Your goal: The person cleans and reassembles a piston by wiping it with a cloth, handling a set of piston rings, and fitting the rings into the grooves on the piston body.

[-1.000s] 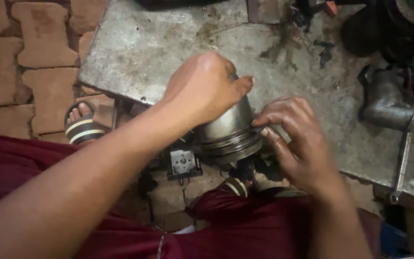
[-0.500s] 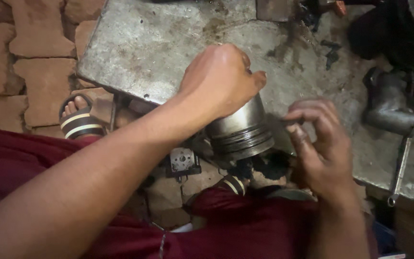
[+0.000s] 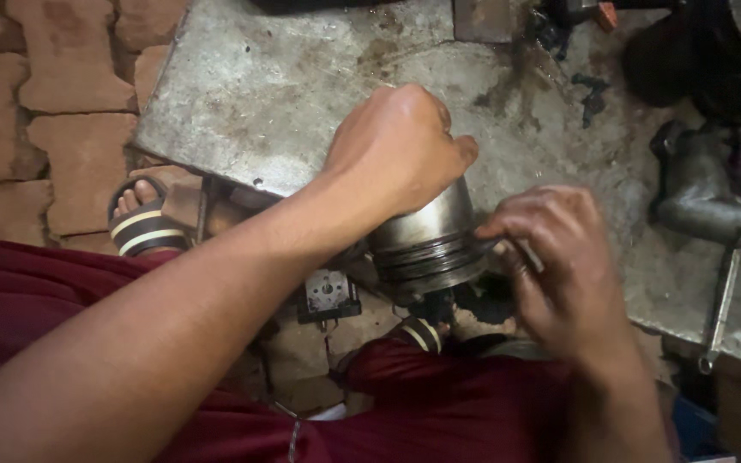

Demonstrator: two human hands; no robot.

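Both hands on one part. Left hand (image 3: 400,150) clamped over the upper end of a grey metal piston (image 3: 426,244), palm covering its top, fingers wrapped round the far side. Right hand (image 3: 551,257) at the piston's right flank, fingertips pinched together against the grooved band near its lower edge; whether they grip a thin ring or only press on the groove cannot be told.

Piston sits at the near edge of the stained metal counter (image 3: 285,94), overhanging toward the lap, just above the dark red cloth (image 3: 36,291) of the person's clothing. Long axis tilted: covered end up and away toward the counter, open skirt end down and toward the body. Grooves run round the lower part, facing the right hand. Left hand is above it, right hand beside it, both touching.

Nearby: grey pipe elbow (image 3: 701,201) and a spanner (image 3: 718,309) at right, well apart; sandalled foot (image 3: 143,219) on the brick floor at left.
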